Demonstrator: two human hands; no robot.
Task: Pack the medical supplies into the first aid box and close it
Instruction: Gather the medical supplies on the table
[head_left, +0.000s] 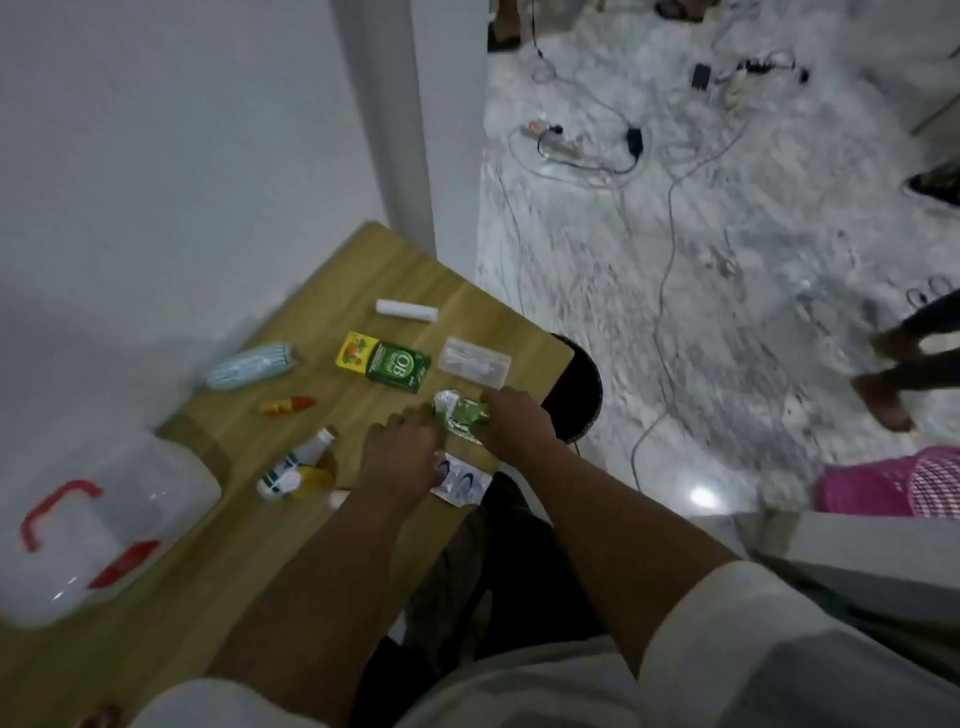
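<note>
The fingers (415, 415) of the left hand (397, 457) lie loosely spread, tips touching the near edge of a crumpled green and silver sachet (460, 415), while the right hand (511, 423) rests against the sachet's other side; whether either hand actually pinches it I cannot tell, since the picture is soft there. Under the left hand's wrist side lies a white and blue packet (462, 483) at the table's edge. By my reading the packing has hardly begun: the first aid box (88, 525), clear with a red handle, sits at the near left corner of the wooden table (322, 280), well apart from both hands, and I cannot make out whether its lid is open. Everything else lies loose on the tabletop: a white roll (408, 310) at the far side, a green and yellow carton (384, 364), a clear flat case (474, 361) beside it, a folded pale blue mask pack (249, 365), a small red and yellow tube (288, 405), and a white bottle (296, 462) touching a yellowish one. All of these appear left to pack, and the closing too.
</note>
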